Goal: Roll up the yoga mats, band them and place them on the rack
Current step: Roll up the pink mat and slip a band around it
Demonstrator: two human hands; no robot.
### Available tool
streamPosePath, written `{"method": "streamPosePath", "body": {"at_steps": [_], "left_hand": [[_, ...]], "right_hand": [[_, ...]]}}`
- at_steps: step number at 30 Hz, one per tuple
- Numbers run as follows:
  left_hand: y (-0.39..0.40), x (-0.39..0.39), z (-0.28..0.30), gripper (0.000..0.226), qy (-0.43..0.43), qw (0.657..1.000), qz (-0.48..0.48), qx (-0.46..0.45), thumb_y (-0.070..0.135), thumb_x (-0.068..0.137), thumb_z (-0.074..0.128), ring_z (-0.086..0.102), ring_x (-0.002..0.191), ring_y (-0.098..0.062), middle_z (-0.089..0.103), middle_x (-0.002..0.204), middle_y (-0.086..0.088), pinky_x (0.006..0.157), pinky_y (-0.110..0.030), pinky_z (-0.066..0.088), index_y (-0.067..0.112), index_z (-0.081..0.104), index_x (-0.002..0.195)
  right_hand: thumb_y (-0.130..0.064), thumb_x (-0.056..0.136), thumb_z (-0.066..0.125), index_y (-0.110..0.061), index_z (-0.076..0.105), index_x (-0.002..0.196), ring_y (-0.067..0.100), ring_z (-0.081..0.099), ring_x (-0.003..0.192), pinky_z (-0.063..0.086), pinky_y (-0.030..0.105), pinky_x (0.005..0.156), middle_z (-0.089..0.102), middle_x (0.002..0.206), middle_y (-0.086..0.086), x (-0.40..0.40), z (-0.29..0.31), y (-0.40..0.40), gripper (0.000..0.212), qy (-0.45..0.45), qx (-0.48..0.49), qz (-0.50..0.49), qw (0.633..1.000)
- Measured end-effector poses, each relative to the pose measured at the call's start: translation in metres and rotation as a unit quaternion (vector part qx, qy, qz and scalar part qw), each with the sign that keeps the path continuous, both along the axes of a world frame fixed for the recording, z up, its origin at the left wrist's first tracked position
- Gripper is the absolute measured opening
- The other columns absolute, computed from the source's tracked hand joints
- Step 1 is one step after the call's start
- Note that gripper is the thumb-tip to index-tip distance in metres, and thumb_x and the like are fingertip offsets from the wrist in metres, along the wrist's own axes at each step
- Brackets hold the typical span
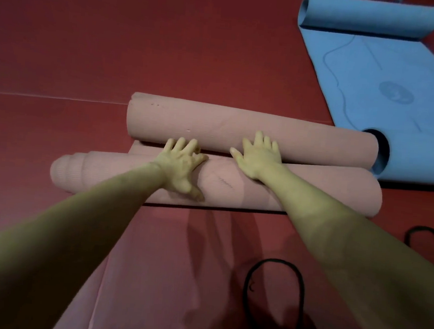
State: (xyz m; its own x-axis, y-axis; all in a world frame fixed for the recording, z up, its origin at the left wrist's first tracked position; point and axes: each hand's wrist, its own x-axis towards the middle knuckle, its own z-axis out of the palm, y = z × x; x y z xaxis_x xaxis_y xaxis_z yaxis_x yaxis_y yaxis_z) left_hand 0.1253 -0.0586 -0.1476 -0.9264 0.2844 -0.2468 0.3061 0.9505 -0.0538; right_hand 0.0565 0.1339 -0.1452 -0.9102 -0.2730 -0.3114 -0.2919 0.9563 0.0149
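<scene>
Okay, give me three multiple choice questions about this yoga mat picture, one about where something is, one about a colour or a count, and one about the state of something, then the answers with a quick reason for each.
1. Where does the blue mat lie?
A. Far right of the pink rolls
B. Under the person's knees
C. Left of the pink rolls

2. How many black bands show on the floor?
A. None
B. Two
C. Five

3. How is the blue mat?
A. Fully rolled and banded
B. Partly unrolled, both ends curled
C. Folded in a square

Answers: 1 A, it fills the upper right corner beyond the pink rolls. 2 B, one band lies at the bottom centre, another band at the right edge. 3 B, its flat middle shows between two curled ends.
</scene>
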Motion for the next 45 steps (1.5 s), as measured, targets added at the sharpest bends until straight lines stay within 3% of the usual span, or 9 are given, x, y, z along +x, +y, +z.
{"method": "streamPosePath", "body": {"at_steps": [3, 7, 11, 14, 18, 24, 27, 31, 45], "left_hand": [[-0.003, -0.010, 0.005, 0.092, -0.007, 0.999, 0.001, 0.051, 0.072, 0.063, 0.062, 0.041, 0.112, -0.023, 0.043, 0.126, 0.001, 0.097, -0.037, 0.032, 0.023, 0.036, 0.136], [-0.008, -0.018, 0.003, 0.062, -0.040, 0.987, 0.059, 0.142, 0.055, 0.077, 0.061, 0.047, 0.111, -0.026, 0.053, 0.125, -0.002, 0.093, -0.034, 0.034, 0.020, 0.040, 0.124], [-0.013, -0.021, -0.005, 0.090, 0.010, 0.987, 0.087, 0.137, 0.075, 0.064, 0.020, 0.038, 0.117, -0.027, 0.042, 0.131, -0.002, 0.105, -0.038, 0.027, 0.026, 0.041, 0.137], [-0.014, -0.022, -0.009, 0.094, 0.011, 0.986, 0.108, 0.126, 0.075, 0.062, 0.011, 0.039, 0.118, -0.027, 0.041, 0.133, -0.001, 0.104, -0.039, 0.030, 0.031, 0.036, 0.141], [-0.010, -0.016, -0.011, 0.096, -0.012, 0.989, 0.107, 0.102, 0.079, 0.059, 0.017, 0.043, 0.123, -0.031, 0.043, 0.141, -0.002, 0.106, -0.040, 0.031, 0.031, 0.027, 0.141], [0.003, -0.004, -0.014, 0.119, 0.022, 0.997, 0.040, -0.065, 0.076, 0.055, 0.065, 0.045, 0.116, -0.034, 0.039, 0.135, -0.010, 0.100, -0.043, 0.035, 0.022, 0.011, 0.147], [0.007, -0.006, -0.010, 0.116, 0.014, 0.997, 0.042, -0.069, 0.071, 0.058, 0.068, 0.044, 0.115, -0.034, 0.037, 0.134, -0.011, 0.096, -0.044, 0.037, 0.023, 0.010, 0.146], [0.008, -0.004, -0.007, 0.113, 0.018, 0.996, 0.040, -0.075, 0.070, 0.060, 0.069, 0.043, 0.114, -0.034, 0.035, 0.134, -0.012, 0.092, -0.043, 0.038, 0.024, 0.011, 0.145], [-0.040, 0.028, -0.006, 0.109, 0.030, 0.993, 0.077, -0.081, 0.067, 0.059, 0.068, 0.044, 0.110, -0.034, 0.036, 0.129, -0.012, 0.082, -0.040, 0.040, 0.021, 0.015, 0.142]], "right_hand": [[-0.056, 0.099, 0.014, -0.022, 0.004, 0.153, 0.034, 0.031, 0.135, 0.010, 0.047, 0.112, 0.042, 0.143, 0.020, -0.009, -0.005, -0.003, 0.065, -0.030, -0.024, -0.037, 0.999], [-0.054, 0.099, 0.011, -0.031, 0.000, 0.153, 0.033, 0.037, 0.133, 0.001, 0.048, 0.115, 0.048, 0.139, 0.019, -0.024, -0.009, -0.001, 0.060, -0.025, -0.056, -0.063, 0.996], [-0.054, 0.098, 0.012, -0.026, 0.001, 0.153, 0.031, 0.045, 0.128, 0.001, 0.045, 0.115, 0.057, 0.129, 0.018, -0.033, -0.018, -0.006, 0.063, 0.013, -0.077, -0.079, 0.994], [-0.053, 0.098, 0.015, -0.018, 0.005, 0.153, 0.030, 0.049, 0.125, 0.003, 0.046, 0.115, 0.060, 0.125, 0.017, -0.037, -0.019, -0.008, 0.065, 0.031, -0.083, -0.084, 0.992], [-0.057, 0.096, 0.019, -0.019, 0.004, 0.153, 0.030, 0.049, 0.123, 0.011, 0.051, 0.112, 0.056, 0.130, 0.015, -0.029, -0.025, -0.005, 0.070, 0.039, -0.073, -0.076, 0.994], [-0.065, 0.093, 0.018, -0.019, 0.012, 0.152, 0.029, 0.045, 0.127, 0.026, 0.049, 0.104, 0.049, 0.139, 0.012, -0.013, -0.026, -0.001, 0.075, 0.051, -0.066, -0.062, 0.995], [-0.077, 0.083, 0.028, -0.024, 0.026, 0.147, 0.027, 0.044, 0.126, 0.029, 0.044, 0.102, 0.048, 0.140, 0.005, -0.002, -0.018, 0.009, 0.083, 0.045, -0.080, 0.059, 0.994], [-0.081, 0.061, 0.060, -0.024, 0.015, 0.150, 0.027, 0.036, 0.130, 0.026, 0.046, 0.110, 0.034, 0.146, 0.002, 0.003, -0.006, 0.020, 0.115, -0.025, -0.009, 0.192, 0.981], [-0.071, 0.060, 0.065, -0.019, 0.019, 0.148, 0.027, 0.041, 0.123, 0.033, 0.043, 0.104, 0.039, 0.141, 0.004, 0.023, -0.015, -0.042, 0.112, 0.032, 0.000, 0.259, 0.965]]}}
